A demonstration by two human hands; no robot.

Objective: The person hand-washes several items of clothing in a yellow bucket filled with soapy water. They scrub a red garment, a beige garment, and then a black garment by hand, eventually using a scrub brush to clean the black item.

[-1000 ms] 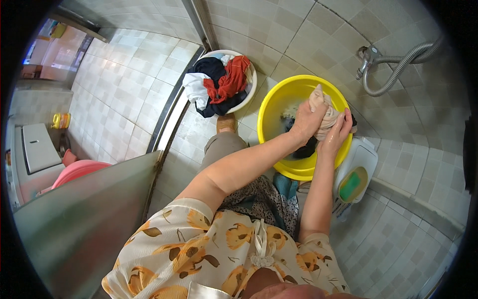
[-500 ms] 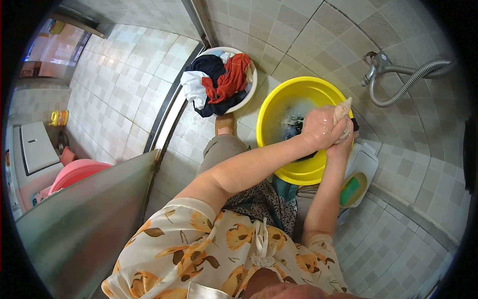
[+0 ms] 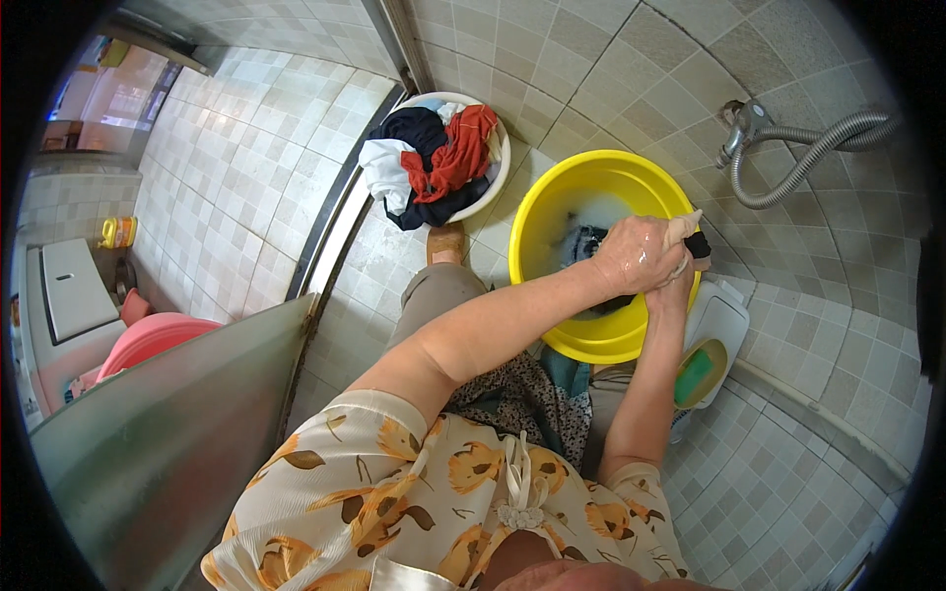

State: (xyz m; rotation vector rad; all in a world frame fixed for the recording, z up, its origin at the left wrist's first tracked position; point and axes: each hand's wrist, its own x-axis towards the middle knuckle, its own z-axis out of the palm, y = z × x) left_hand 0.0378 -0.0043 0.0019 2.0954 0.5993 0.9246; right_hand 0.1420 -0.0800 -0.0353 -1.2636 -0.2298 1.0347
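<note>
Over the right side of a yellow basin (image 3: 552,182), my two hands are closed together on a wet beige cloth (image 3: 682,227). My left hand (image 3: 633,254) wraps round it, shiny with water. Just beneath and to the right, my right hand (image 3: 673,289) grips the cloth too, its fingers partly hidden. One end of the cloth pokes out past my left hand. Dark wet clothes (image 3: 588,243) lie in the cloudy water of the basin. Something black (image 3: 699,244), seemingly fabric, shows at the right rim, next to my hands.
A white tub (image 3: 505,163) heaped with red, dark and white clothes (image 3: 458,153) stands left of the basin. A green soap bar (image 3: 695,372) sits in a dish at right. A metal hose (image 3: 788,187) hangs on the wall. A frosted panel (image 3: 177,433) and pink basin (image 3: 153,340) are at left.
My hands have shifted slightly down and turned on the beige cloth, which looks more bunched up. More of the dark clothes and the black fabric at the rim show now.
</note>
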